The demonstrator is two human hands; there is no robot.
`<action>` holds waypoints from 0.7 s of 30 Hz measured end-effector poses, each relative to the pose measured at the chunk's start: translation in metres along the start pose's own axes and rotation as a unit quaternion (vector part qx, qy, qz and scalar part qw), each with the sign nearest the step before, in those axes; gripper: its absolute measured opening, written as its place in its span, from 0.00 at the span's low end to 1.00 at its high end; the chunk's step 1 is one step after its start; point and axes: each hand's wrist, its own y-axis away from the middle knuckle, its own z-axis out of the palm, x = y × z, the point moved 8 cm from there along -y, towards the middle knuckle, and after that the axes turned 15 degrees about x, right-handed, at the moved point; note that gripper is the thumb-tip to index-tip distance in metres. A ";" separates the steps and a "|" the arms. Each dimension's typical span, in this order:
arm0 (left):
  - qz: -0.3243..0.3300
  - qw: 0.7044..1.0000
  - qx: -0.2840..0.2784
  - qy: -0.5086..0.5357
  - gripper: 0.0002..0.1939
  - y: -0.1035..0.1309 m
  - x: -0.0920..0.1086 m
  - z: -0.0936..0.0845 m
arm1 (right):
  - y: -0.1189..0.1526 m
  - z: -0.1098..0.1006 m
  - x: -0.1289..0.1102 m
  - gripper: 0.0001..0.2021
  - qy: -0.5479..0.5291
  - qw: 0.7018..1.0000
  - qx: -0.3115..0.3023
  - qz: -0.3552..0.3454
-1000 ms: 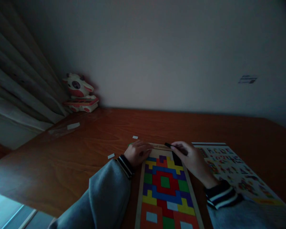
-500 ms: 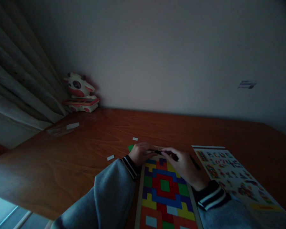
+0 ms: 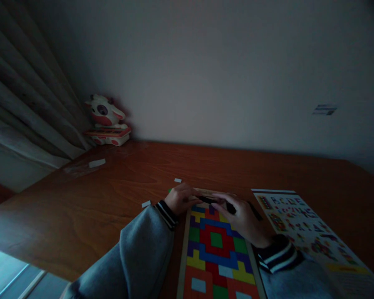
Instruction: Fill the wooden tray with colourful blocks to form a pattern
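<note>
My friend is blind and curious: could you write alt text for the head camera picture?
Two hands in grey sleeves meet at the far end of a colourful block puzzle board on a wooden table; the right hand holds a dark piece, the left hand steadies the frame. An alphabet sheet lies right, a toy cow far left.

Grey sleeves point(image 3: 137, 253), dark cuffs point(image 3: 166, 214) with pale stripes
</note>
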 end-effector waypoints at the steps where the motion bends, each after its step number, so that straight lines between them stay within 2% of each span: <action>1: 0.013 1.000 -0.010 0.003 0.15 0.000 0.003 0.001 | 0.000 0.001 -0.002 0.10 0.000 1.000 -0.001 -0.005; 4: 0.032 0.998 -0.048 0.001 0.15 -0.001 0.008 0.002 | -0.001 0.000 -0.001 0.08 0.006 1.000 0.004 -0.005; 9: 0.035 0.995 -0.089 -0.020 0.19 0.001 0.005 -0.005 | -0.004 -0.011 0.005 0.10 0.014 0.999 0.044 0.020; 13: 0.021 0.995 -0.093 -0.031 0.16 0.005 -0.003 -0.004 | -0.005 -0.015 0.007 0.11 0.022 0.998 0.056 0.034; 18: -0.019 0.996 -0.070 -0.043 0.13 0.006 -0.016 0.000 | -0.003 -0.013 0.007 0.11 0.014 0.998 0.053 0.043; 21: -0.019 0.996 -0.068 -0.045 0.12 0.007 -0.016 0.001 | -0.003 -0.013 0.008 0.11 0.013 0.997 0.059 0.039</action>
